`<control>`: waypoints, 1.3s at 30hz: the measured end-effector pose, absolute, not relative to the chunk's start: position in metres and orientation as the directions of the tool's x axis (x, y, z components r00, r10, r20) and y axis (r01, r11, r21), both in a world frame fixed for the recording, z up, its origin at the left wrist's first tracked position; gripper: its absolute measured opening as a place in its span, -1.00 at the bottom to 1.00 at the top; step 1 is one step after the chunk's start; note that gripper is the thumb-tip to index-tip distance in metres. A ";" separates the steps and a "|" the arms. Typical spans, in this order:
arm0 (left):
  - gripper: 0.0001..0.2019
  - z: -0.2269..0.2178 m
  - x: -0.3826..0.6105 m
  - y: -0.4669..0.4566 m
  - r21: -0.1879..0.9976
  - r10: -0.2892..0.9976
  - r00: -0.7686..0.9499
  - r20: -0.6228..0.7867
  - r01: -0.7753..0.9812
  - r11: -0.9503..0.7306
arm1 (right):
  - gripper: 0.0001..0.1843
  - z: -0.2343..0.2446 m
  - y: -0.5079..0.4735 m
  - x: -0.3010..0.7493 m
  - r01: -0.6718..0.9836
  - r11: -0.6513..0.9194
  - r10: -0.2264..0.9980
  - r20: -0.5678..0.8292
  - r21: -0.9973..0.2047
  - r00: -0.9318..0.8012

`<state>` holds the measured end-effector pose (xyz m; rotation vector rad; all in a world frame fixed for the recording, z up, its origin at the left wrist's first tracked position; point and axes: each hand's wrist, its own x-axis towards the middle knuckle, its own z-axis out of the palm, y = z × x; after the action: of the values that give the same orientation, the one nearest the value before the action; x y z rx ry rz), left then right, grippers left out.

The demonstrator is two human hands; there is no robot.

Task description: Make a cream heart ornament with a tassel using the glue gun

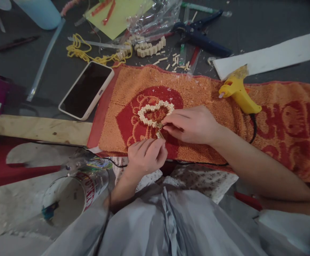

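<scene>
A pale, bumpy ring [145, 120] of small stick-like pieces lies on the orange and red towel [197, 92], over its red patch. My right hand [192, 124] is pinched at the ring's lower right edge; whatever sits between its fingertips is too small to make out. Just below, my left hand [147, 154] is closed, thumb and fingers pressed together around a small pale stick piece [159, 134] that pokes up from them. The two hands' fingertips are close together, slightly apart.
A yellow glue gun [238, 94] lies right on the towel, a phone [87, 90] overlaps its left edge. Behind are loose sticks [174, 62], yellow yarn [81, 51], dark blue pliers-like cutters [201, 35] and a white strip [269, 55]. A bin [84, 193] stands below left.
</scene>
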<state>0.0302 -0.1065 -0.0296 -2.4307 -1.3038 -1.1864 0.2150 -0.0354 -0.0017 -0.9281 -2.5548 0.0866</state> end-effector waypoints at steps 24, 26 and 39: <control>-0.88 -0.031 0.030 -0.107 0.226 0.638 0.307 0.706 0.756 -0.614 | -0.80 -0.002 -0.035 0.208 0.604 0.788 0.582 0.460 -0.116 -0.671; -0.88 -0.031 0.030 -0.108 0.231 0.641 0.311 0.702 0.752 -0.617 | -0.82 0.000 -0.036 0.208 0.619 0.770 0.612 0.450 -0.154 -0.650; -0.87 -0.031 0.030 -0.107 0.242 0.648 0.312 0.695 0.747 -0.619 | -0.87 0.010 -0.031 0.225 0.588 0.736 0.677 0.374 -0.336 -0.634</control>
<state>0.0304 -0.1073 -0.0315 -2.4397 -1.3052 -1.1999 0.2249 -0.0314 0.0101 -0.9606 -2.4561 0.2499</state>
